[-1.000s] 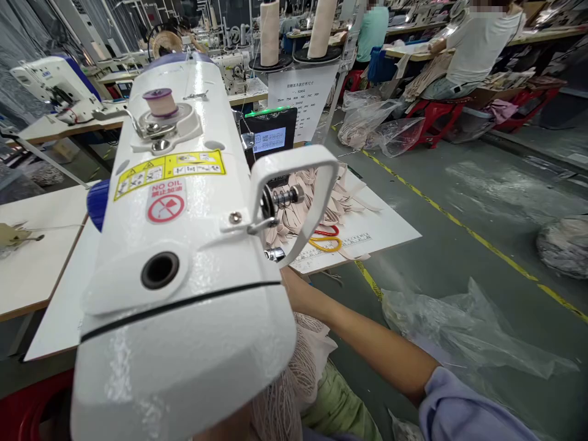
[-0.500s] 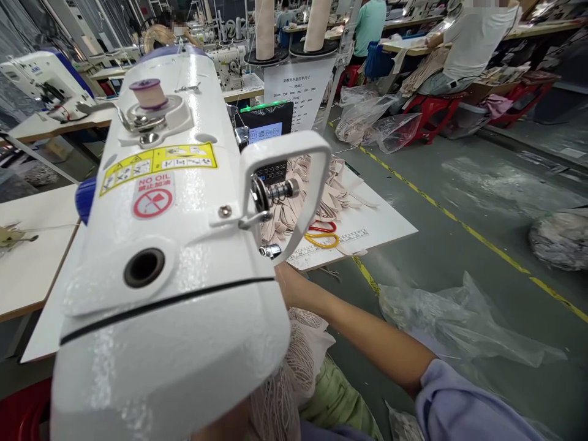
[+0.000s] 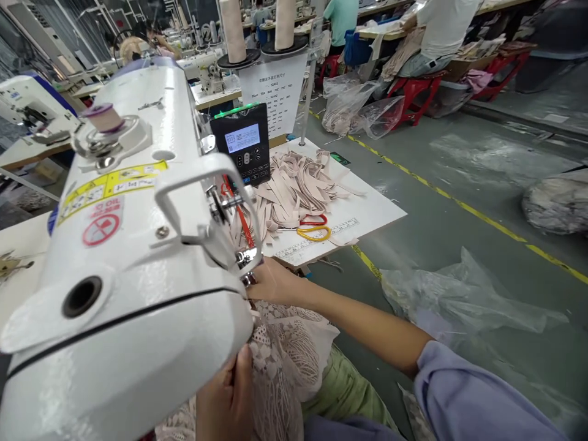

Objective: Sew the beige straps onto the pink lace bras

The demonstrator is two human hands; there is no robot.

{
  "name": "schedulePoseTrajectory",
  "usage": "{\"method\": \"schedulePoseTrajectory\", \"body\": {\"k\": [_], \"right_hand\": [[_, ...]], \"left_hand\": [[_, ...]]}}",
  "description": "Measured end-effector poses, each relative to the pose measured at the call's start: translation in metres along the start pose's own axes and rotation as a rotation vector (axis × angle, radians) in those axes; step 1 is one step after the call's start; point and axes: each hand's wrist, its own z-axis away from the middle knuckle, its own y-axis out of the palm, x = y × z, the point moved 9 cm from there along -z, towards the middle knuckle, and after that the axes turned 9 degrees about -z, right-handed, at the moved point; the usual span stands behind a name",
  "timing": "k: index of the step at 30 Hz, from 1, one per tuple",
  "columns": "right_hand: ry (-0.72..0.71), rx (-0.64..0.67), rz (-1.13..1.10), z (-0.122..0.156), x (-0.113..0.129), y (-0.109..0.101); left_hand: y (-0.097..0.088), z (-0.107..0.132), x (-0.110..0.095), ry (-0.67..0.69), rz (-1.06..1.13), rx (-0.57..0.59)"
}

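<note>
A large white sewing machine (image 3: 151, 245) fills the left of the view. Below its head, my left hand (image 3: 228, 392) pinches the edge of beige lace fabric (image 3: 294, 343), thumb on top. The fabric hangs in folds over my lap. My right hand (image 3: 273, 283) reaches in beside the needle end of the machine, just above the lace. Its fingers are hidden behind the machine head, so I cannot see what they hold.
Beige fabric strips (image 3: 298, 190) lie heaped on the white table (image 3: 376, 211), near red-and-yellow-handled scissors (image 3: 315, 233). A control panel (image 3: 243, 144) and thread cones (image 3: 285, 24) stand behind. Plastic sheeting (image 3: 459, 294) lies on the floor at right. Other people sit further back.
The view has shifted so that the machine sits further left. My left hand and more lace have come into sight below the machine head, and more of my right hand shows.
</note>
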Motion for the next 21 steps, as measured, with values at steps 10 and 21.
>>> {"method": "schedulePoseTrajectory", "body": {"k": [10, 21], "right_hand": [[-0.046, -0.141, -0.006, 0.001, -0.015, 0.007], [-0.043, -0.135, 0.029, 0.001, -0.016, 0.012]], "left_hand": [[-0.014, 0.003, 0.005, 0.249, -0.291, -0.111], [-0.015, 0.008, 0.015, 0.251, -0.356, -0.177]]}}
